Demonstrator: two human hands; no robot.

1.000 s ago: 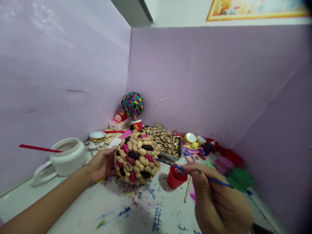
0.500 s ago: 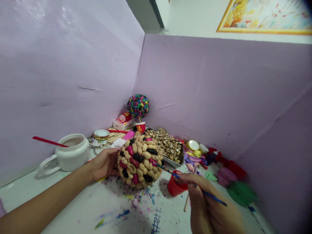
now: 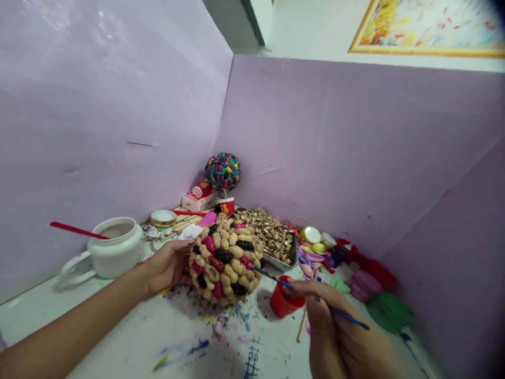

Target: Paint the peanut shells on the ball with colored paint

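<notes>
A ball covered in peanuts (image 3: 231,273) is in the middle of the view, most of its shells bare, some painted black or magenta. My left hand (image 3: 169,268) holds it from the left side, its fingertips hidden behind the ball. Between the thumb and fingers of my right hand (image 3: 335,321) is a thin blue paintbrush (image 3: 276,278). Its tip touches a magenta peanut on the ball's right side. Just behind the brush stands a red plastic cup (image 3: 284,304), partly covered by my right hand.
A white mug (image 3: 118,258) with a red stick stands at left. Behind the ball are a tray of peanut shells (image 3: 272,237) and a multicoloured peanut ball on a stick (image 3: 223,171). Balloons (image 3: 311,258) and a green container (image 3: 390,311) lie right. Paint stains mark the white table (image 3: 130,337).
Almost nothing differs. The brush tip stays on the same magenta peanut, and the whole view has shifted very slightly.
</notes>
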